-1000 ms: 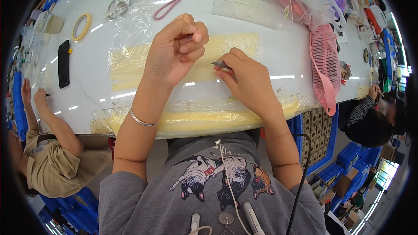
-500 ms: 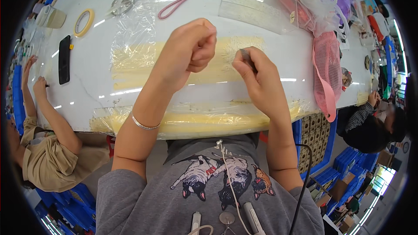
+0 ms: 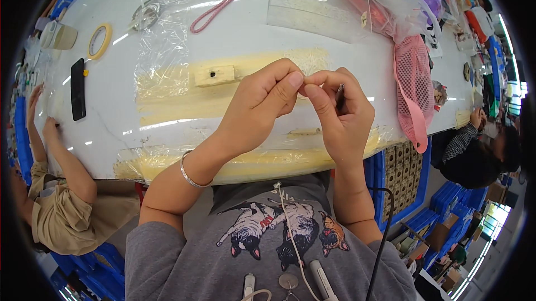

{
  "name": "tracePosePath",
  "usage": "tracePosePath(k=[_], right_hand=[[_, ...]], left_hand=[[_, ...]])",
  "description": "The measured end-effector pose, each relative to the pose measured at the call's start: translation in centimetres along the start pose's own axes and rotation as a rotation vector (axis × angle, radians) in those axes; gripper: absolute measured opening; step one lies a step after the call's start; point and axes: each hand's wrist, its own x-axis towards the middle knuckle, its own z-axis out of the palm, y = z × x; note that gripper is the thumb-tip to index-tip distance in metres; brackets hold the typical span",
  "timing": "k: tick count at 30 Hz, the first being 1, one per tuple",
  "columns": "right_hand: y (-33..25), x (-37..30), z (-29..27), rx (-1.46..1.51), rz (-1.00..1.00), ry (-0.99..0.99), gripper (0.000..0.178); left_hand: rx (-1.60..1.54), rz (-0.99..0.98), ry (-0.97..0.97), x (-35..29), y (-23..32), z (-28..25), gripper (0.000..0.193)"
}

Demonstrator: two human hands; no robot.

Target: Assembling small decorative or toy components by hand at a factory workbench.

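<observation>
My left hand [image 3: 262, 103] is closed in a pinch, thumb pressed on the forefinger. Whatever lies between those fingertips is too small to make out. My right hand [image 3: 343, 114] meets it fingertip to fingertip, its thumb and forefinger also pinched together. A small dark grey metal tool [image 3: 339, 95] is tucked in the curled fingers of the right hand; most of it is hidden, so its kind does not show. Left of both hands, a pale yellow block [image 3: 215, 75] with a dark square hole on top lies on yellow tape strips [image 3: 184, 112] on the white table.
A pink looped cord [image 3: 218, 11], a tape roll [image 3: 99, 41] and a black phone [image 3: 77, 89] lie farther left. Behind my hands stands a clear acrylic tray [image 3: 318, 8]. At right, a pink mesh bag [image 3: 413, 86] hangs over the edge. Other people sit at both sides.
My left hand has come down and to the right, and its fingertips now meet those of my right hand. The yellow block, hidden before, shows now. The view has shifted slightly.
</observation>
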Motion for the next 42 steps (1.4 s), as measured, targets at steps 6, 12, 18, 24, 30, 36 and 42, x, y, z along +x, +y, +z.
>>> tracePosePath(k=[6,12,18,24,30,36,42], right_hand=[[-0.2,-0.4,-0.3,0.067,0.001,0.038,0.006],[-0.5,-1.0,0.2,0.268,0.114,0.064,0.009],[-1.5,-1.5,0.0,0.324,0.229,0.043,0.009],[-1.1,-1.2,-1.8,0.296,0.211,-0.156,0.019],[-0.8,-0.6,-2.1,0.043,0.039,-0.353,0.024],[-0.3,-0.7,-2.2,0.015,-0.010,-0.369,0.026],[-0.1,-0.7,-2.4,0.036,0.034,-0.400,0.031]], left_hand=[[0.167,0.051,0.001,-0.2,0.4,0.3,0.031],[0.064,0.109,-0.001,-0.3,0.0,0.4,0.023],[0.141,0.126,0.011,-0.7,0.2,0.4,0.019],[0.076,0.131,-0.074,-0.5,0.6,-0.2,0.018],[-0.063,0.112,-0.176,-0.5,0.9,-0.2,0.016],[-0.113,0.104,-0.237,-0.5,1.1,-0.2,0.017],[-0.086,0.108,-0.247,-0.5,1.1,-0.3,0.017]])
